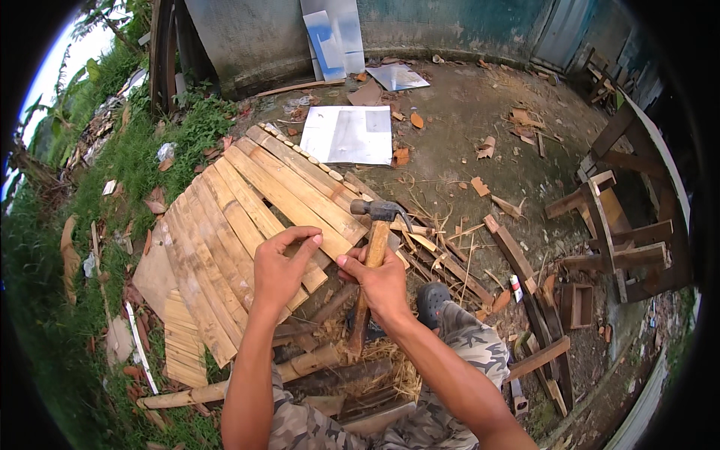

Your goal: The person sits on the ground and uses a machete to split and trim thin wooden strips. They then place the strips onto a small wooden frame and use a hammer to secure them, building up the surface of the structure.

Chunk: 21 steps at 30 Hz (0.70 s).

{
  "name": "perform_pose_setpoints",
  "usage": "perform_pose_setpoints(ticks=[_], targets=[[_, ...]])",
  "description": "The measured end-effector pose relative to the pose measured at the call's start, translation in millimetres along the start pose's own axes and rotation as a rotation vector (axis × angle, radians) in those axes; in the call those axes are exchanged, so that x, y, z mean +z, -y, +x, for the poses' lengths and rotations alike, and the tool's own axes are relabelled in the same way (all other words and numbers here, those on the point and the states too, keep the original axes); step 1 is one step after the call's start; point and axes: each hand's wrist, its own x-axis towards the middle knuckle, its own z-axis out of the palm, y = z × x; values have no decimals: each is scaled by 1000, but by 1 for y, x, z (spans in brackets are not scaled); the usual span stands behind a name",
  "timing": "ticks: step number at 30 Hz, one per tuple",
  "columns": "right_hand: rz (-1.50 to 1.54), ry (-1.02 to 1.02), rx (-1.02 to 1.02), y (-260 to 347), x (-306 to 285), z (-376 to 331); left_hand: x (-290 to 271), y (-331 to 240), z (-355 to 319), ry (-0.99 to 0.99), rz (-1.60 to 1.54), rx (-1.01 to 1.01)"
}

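My right hand [381, 283] is wrapped round the wooden handle of a claw hammer [377, 244], its dark metal head up and its claw toward the right. The right thumb points left, close to the end of a bamboo slat. My left hand [283, 262] hovers over the bamboo slats [247, 202], thumb and forefinger pinched together. Anything between those fingertips is too small to make out. The flat, pale slats lie side by side in a fan-like panel, with a dark gap between two of them.
A bamboo pole [300, 365] lies crosswise near my knees. Wood strips and shavings [450, 262] litter the ground at right, beside a broken wooden frame [607, 225]. A white sheet [347, 135] lies beyond the panel. Grass [127, 202] grows at left; a wall [450, 30] stands behind.
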Motion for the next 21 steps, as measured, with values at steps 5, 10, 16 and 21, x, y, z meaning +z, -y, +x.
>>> perform_pose_setpoints(ticks=[5,10,16,21], targets=[[29,-17,20,-1,3,0,8,0,3,-7,-7,-45],[34,9,31,2,-2,4,13,5,0,-64,22,8],[5,43,9,7,-11,9,16,2,-1,-78,112,40],[-7,74,67,7,-11,7,16,-4,-3,-80,209,60]])
